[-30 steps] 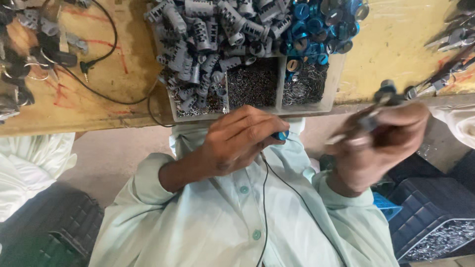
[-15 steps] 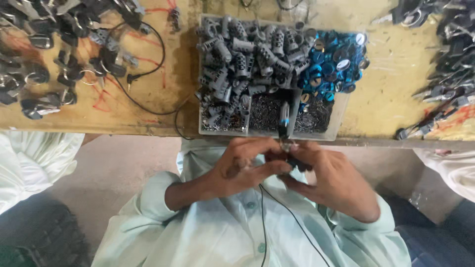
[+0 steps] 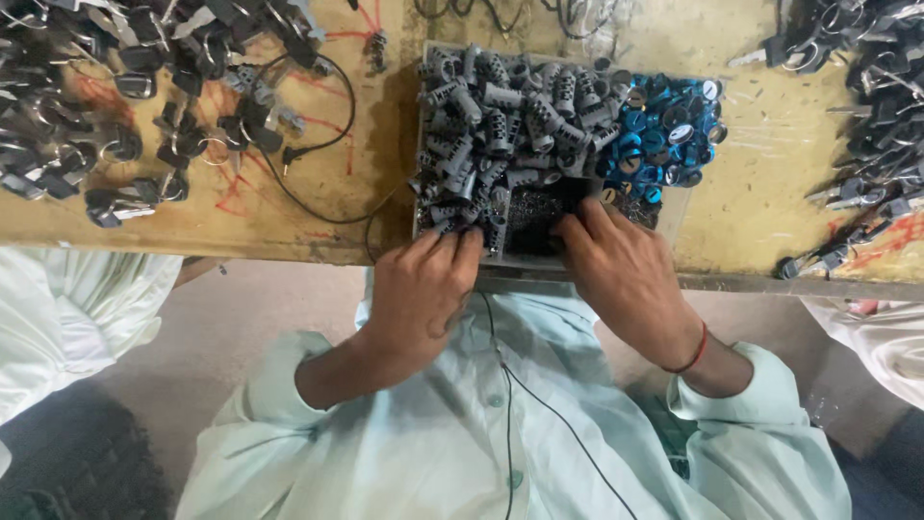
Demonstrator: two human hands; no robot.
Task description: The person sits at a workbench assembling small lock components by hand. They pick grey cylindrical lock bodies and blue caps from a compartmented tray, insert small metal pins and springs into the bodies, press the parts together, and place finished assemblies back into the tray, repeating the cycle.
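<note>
A divided tray (image 3: 680, 214) sits at the near edge of the yellow workbench (image 3: 770, 193). It holds a heap of grey metal cylinders (image 3: 500, 116), blue round caps (image 3: 664, 135) and a compartment of tiny dark parts (image 3: 534, 212). My left hand (image 3: 423, 289) rests on the tray's near left edge, its fingertips among the grey cylinders. My right hand (image 3: 616, 270), with a red thread on its wrist, has its fingertips in the tiny dark parts. The fingers hide whatever either hand grips.
Piles of dark keys and metal pieces (image 3: 115, 116) cover the bench's left, and more keys (image 3: 866, 144) lie at the right. A black cable (image 3: 318, 154) loops over the bench. Other people's pale sleeves (image 3: 77, 308) flank me on both sides.
Both hands were together in front of my chest around a small blue-tipped piece. They have moved forward to the tray and apart.
</note>
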